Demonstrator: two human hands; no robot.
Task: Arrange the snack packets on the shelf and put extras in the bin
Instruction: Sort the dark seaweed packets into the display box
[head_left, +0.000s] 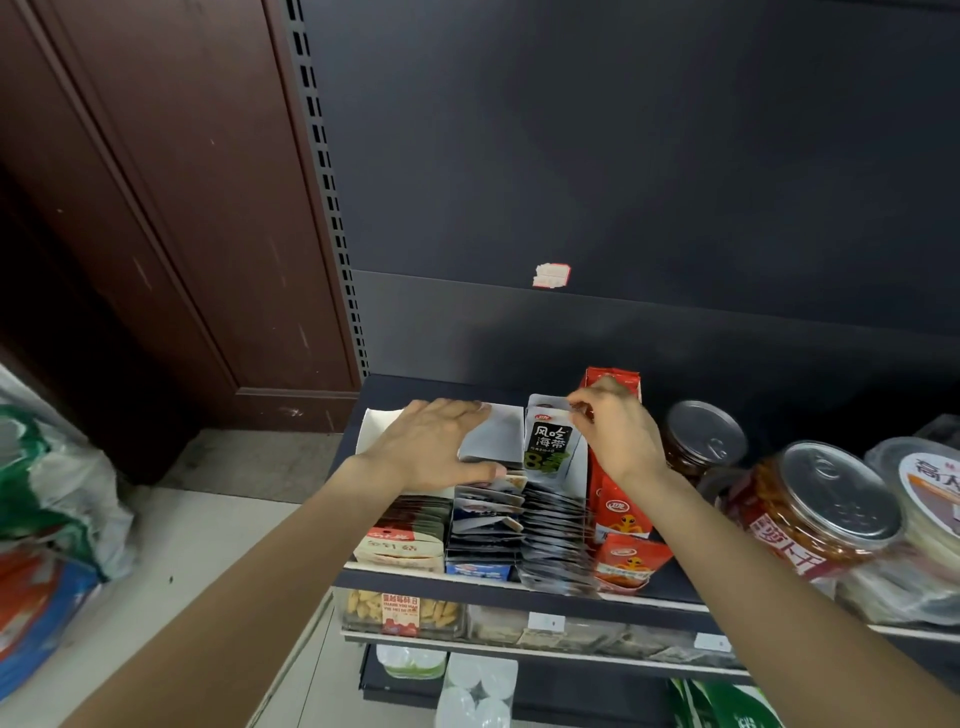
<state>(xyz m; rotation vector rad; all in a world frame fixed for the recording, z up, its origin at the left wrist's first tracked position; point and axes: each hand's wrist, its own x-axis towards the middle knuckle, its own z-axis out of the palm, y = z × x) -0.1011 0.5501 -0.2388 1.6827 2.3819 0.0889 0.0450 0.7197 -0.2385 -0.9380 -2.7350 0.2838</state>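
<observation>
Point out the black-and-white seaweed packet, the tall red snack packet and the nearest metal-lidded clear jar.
Black-and-white seaweed packet (551, 441), head view: printed front face.
Tall red snack packet (621, 512), head view: lower front.
Nearest metal-lidded clear jar (836, 493), head view: lid centre.

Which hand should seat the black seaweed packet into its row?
Right. The right hand already pinches the upright black packet at its top edge, above its row. The left hand lies flat on the white box beside it.

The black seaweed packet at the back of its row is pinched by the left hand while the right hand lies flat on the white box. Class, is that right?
The hands are swapped. The head view shows the right hand pinching the black seaweed packet, and the left hand lying flat on the white box.
</observation>
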